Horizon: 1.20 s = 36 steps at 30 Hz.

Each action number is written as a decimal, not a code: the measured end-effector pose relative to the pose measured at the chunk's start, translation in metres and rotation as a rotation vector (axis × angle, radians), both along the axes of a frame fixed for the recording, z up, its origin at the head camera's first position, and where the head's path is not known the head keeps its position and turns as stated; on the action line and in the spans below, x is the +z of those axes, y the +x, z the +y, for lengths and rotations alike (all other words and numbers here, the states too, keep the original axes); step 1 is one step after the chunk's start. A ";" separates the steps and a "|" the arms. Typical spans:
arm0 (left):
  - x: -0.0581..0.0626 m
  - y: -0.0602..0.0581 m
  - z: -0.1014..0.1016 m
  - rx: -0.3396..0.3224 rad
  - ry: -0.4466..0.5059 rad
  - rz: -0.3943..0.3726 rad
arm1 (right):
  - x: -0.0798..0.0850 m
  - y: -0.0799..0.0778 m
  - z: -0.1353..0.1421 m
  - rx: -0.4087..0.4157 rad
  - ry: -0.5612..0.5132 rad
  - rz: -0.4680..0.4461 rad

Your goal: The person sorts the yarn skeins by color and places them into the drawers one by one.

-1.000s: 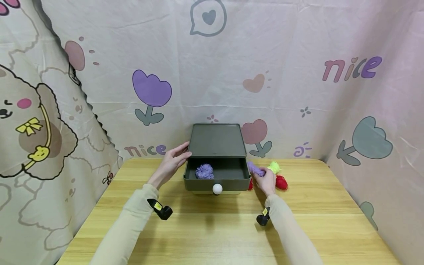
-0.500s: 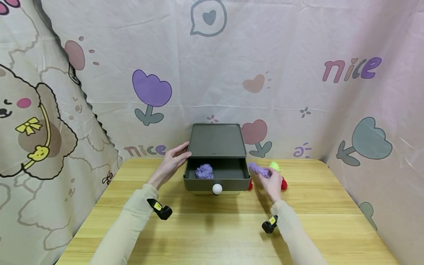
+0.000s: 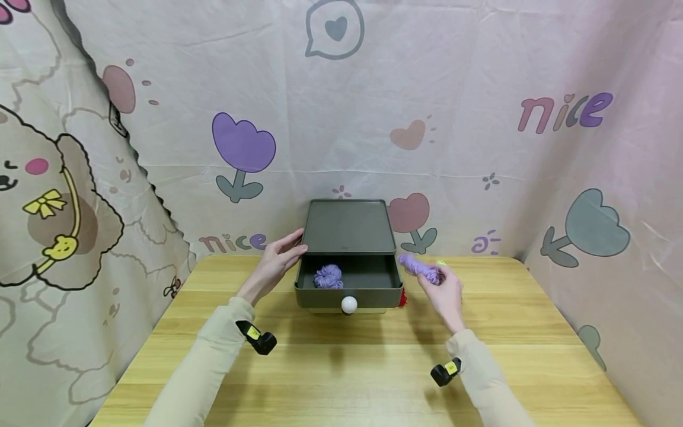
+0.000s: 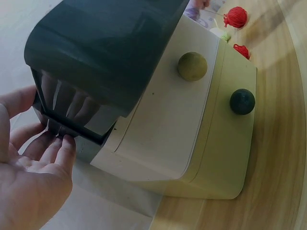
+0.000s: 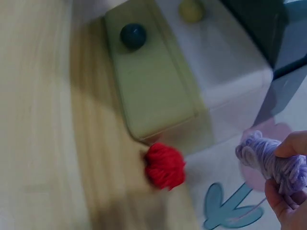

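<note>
My right hand [image 3: 447,293] pinches a purple yarn skein [image 3: 418,268] above the table, just right of the small drawer cabinet [image 3: 349,225]. In the right wrist view, thumb and fingers close round the near end of that skein [image 5: 268,158], while its far end sticks out free. With extended fingers, my left hand [image 3: 274,261] touches the left side of the cabinet's dark top tier. That tier's drawer [image 3: 320,298] is pulled out, showing a white knob. Inside, at the left, lies another purple yarn skein [image 3: 328,276].
Beside the cabinet's right side lies a red yarn ball [image 5: 164,166]. Another red yarn ball [image 4: 235,17] lies farther right, near some yellow-green yarn [image 3: 440,262], mostly hidden behind my right hand. The lower drawers have a yellow knob [image 4: 192,66] and a dark knob [image 4: 242,101].
My right hand has moved right and slightly toward me with the purple skein, away from the cabinet. It now covers the right-hand red ball and most of the yellow-green yarn. My left hand stays put.
</note>
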<state>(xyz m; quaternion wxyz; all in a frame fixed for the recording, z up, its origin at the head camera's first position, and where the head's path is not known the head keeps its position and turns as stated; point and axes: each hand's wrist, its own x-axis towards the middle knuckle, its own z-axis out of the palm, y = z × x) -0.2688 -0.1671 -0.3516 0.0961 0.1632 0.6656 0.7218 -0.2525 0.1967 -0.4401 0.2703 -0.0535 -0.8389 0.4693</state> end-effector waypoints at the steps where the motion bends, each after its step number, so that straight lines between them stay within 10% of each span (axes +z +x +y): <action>1: 0.001 0.001 0.000 -0.003 -0.004 0.004 | 0.003 0.001 0.000 0.008 -0.009 0.008; 18: -0.012 -0.009 -0.002 -0.001 0.040 0.005 | 0.068 0.035 -0.007 0.140 -0.160 0.110; 36: 0.002 0.003 0.000 -0.022 -0.001 0.004 | 0.128 0.084 -0.031 0.272 -0.004 0.180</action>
